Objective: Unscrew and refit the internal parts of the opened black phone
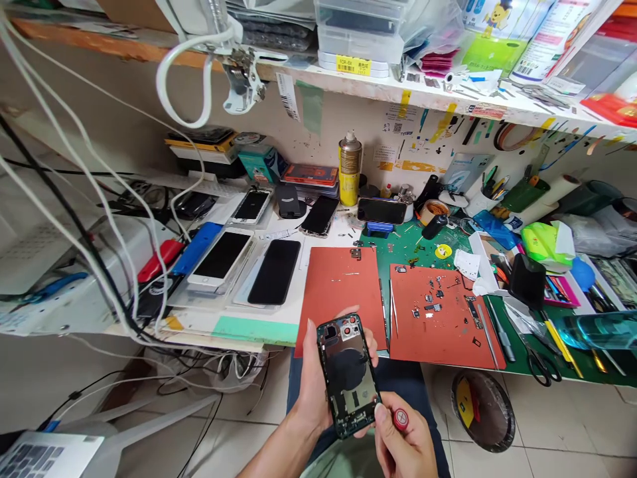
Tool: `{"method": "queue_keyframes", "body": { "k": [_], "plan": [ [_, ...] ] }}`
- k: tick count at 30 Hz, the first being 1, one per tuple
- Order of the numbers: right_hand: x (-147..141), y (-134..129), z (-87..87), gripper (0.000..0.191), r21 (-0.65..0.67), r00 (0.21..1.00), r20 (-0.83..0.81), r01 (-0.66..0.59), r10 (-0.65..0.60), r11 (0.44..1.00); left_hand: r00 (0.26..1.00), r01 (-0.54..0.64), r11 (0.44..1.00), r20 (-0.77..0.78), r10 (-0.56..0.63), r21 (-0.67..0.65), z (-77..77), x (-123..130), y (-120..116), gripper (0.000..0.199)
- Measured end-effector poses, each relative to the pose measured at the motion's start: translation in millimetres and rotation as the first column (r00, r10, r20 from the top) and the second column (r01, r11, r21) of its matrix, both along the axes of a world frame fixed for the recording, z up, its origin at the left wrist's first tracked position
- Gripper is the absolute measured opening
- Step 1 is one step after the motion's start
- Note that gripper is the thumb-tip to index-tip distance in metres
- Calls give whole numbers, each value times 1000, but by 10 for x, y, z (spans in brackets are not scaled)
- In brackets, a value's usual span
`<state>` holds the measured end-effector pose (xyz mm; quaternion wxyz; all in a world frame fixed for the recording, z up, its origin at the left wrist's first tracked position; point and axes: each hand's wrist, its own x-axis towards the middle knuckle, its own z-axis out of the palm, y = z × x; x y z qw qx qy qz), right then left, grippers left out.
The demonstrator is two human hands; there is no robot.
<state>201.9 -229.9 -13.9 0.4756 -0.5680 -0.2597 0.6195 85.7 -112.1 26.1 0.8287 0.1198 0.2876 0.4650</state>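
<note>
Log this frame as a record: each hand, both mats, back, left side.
left hand: grips phone housing, interior facing camera
right hand: thumb at housing's lower right corner; holds red-capped item, mostly hidden
left mat: few small pieces
right mat: many small loose parts
back: yellow spray can, upright
left side: black-screened phone, lying flat

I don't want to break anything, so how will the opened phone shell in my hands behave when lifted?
The phone shell is probably stiff, given its straight edges; likely light, since its inside looks mostly bare; and perhaps delicate, with that inside exposed.
</note>
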Motion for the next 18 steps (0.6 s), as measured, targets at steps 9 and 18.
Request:
{"method": "queue_keyframes", "body": {
  "k": [9,18],
  "plan": [
    [-19,85,-151,74,87,997,-27,-68,70,994,992,-42,994,-126,29,-106,80,-17,44,73],
    [95,159,-166,75,74,993,-100,-52,59,996,964,-61,978,-266,6,-198,35,62,133,68]
  ]
}}
